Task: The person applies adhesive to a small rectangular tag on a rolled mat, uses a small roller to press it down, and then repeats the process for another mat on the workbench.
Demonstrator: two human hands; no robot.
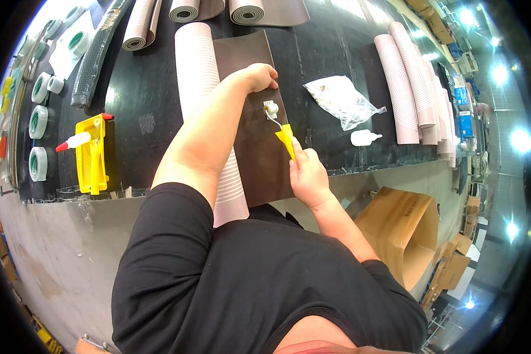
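Observation:
A partly rolled mat (248, 135) lies across the table's front, its brown underside showing beside the pink-and-white striped roll (203, 88). My left hand (261, 78) is at the right edge of the brown part, fingers curled over it; the fingertips are partly hidden. In my right hand (308, 177) is the yellow handle of a small paint roller (285, 140). Its short white roller head rests on or just over the brown surface near the same edge, below my left hand.
Right of the mat are a clear plastic bag (339, 100) and a white squeeze bottle (364, 137). A yellow paint tray (91, 159) with a red-capped bottle (76, 141) and several tape rolls (38, 122) sit left. Rolled mats (395, 88) lie right; a cardboard box (389, 221) stands below.

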